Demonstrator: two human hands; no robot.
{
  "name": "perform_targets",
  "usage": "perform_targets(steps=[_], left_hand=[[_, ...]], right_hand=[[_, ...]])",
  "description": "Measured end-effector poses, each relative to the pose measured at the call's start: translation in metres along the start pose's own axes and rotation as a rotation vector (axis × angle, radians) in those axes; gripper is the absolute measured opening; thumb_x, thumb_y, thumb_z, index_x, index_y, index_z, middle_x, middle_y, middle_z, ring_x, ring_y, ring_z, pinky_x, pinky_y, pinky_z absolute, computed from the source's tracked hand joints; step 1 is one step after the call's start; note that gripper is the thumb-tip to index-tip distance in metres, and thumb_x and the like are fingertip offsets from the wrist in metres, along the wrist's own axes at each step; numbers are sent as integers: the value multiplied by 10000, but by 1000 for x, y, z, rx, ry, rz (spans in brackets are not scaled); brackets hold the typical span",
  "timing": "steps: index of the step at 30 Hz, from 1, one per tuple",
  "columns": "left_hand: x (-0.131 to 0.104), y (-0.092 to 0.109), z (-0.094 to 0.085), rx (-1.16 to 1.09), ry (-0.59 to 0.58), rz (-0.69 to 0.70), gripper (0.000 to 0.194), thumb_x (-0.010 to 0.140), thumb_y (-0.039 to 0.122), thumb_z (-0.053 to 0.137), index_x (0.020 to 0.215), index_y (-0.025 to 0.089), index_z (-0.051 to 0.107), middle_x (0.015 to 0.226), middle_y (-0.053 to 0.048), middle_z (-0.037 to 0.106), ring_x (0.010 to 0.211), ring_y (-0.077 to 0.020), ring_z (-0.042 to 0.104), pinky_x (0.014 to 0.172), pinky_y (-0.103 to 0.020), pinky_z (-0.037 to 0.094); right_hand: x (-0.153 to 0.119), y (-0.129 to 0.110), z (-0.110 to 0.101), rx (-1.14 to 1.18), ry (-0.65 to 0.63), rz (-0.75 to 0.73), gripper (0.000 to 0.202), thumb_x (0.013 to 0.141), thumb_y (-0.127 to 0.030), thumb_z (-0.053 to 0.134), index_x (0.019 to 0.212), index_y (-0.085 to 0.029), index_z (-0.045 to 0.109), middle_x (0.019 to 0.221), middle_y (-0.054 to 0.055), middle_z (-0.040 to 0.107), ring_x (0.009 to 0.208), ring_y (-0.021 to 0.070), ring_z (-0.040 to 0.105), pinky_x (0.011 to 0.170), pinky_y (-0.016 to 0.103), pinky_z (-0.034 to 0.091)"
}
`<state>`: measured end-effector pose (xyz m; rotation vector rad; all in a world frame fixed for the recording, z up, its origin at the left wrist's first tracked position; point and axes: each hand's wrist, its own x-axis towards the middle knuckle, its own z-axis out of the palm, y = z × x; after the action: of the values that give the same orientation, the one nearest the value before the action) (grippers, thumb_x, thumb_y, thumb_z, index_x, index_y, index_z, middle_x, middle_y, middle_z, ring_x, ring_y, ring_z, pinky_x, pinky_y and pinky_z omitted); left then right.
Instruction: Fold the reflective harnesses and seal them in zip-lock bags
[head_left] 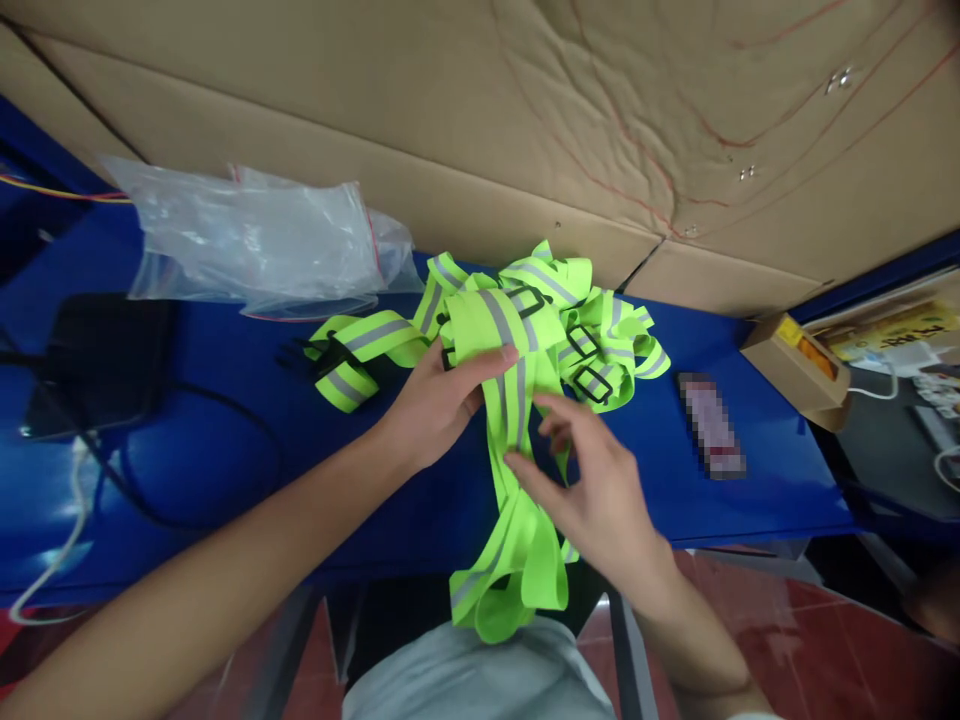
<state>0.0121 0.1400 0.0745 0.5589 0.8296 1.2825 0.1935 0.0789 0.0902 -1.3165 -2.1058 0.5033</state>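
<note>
Left forearm (225, 570): lower left, reaching centre.
Left hand (439, 405): thumb over, fingers under the straps (469, 320), centre; gripping.
Right hand (604, 490): half-open, beside hanging lengths; contact unclear.
Progress: some lengths gathered, apparently; heap behind loose, unsorted.
Edges: loops overhang table (420, 520) front, lower centre; cardboard (375, 170) walls behind.
Room: phone (711, 425) limits right.

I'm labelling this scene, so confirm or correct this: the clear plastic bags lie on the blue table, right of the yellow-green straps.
Wrong side: the clear plastic bags lie on the blue table, left of the yellow-green straps, as the head view shows.
</note>
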Motion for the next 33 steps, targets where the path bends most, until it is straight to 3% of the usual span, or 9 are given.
perform_targets(steps=[7,11,13,16,21,24,27,29,33], left_hand=[[-2,-2,1,71,74,171,422,673,245,954,1032,205,735,1054,-8,762,1040,-204,677,978,-337,512],[3,1,-2,52,88,223,424,686,257,961,1041,212,733,1031,-7,774,1033,-226,700,977,-369,538],[6,4,-4,14,79,250,458,720,247,944,1125,234,730,1050,-9,791,1059,-243,715,986,-392,548],[10,8,-6,-49,88,265,486,742,219,927,1185,245,728,1097,-18,804,1145,-271,713,1026,-418,545],[13,9,-7,-86,83,309,489,735,201,926,1181,245,732,1136,-19,802,1220,-286,687,1017,-414,559],[12,6,-7,-69,64,313,514,758,193,912,1228,264,715,1122,-17,802,1173,-273,702,970,-404,570],[10,2,-7,-32,33,287,560,756,176,913,1260,292,699,1120,-2,805,1142,-256,712,985,-399,562],[7,-1,-8,17,-18,223,544,719,186,934,1213,266,721,1109,-14,806,1116,-267,725,1000,-418,558],[2,-8,-14,165,-182,66,657,616,222,985,1219,217,725,1202,-68,783,1154,-305,723,1040,-449,544]], right_hand=[[-28,-11,25,85,-141,155,729,919,-572,765,1512,-238,505,1151,87,771,959,275,738,916,455,559],[-34,-1,17,304,-203,307,297,1038,-430,618,1249,-239,705,1038,56,796,910,240,749,822,369,563],[-40,9,9,555,-249,421,248,1038,-445,619,1071,-225,729,922,32,785,791,201,734,719,316,560],[-52,25,-2,791,-317,502,262,1009,-471,670,1027,-214,721,816,8,754,680,168,690,654,290,548],[-70,36,-6,444,-233,484,261,985,-424,710,1169,-241,734,960,34,786,880,205,736,810,334,587],[-71,34,-13,370,-131,382,403,985,-389,720,1365,-277,653,1251,76,746,1124,230,718,967,382,596],[-47,35,-23,368,86,191,534,988,-416,725,1482,-312,550,1507,99,599,1353,244,612,1112,421,543],[-14,38,-29,428,153,85,602,986,-508,710,1519,-321,502,1558,105,554,1374,239,600,1129,425,538],[66,47,-33,558,-15,60,785,890,-773,668,1504,-300,542,1527,100,601,1358,245,621,1126,439,549]])
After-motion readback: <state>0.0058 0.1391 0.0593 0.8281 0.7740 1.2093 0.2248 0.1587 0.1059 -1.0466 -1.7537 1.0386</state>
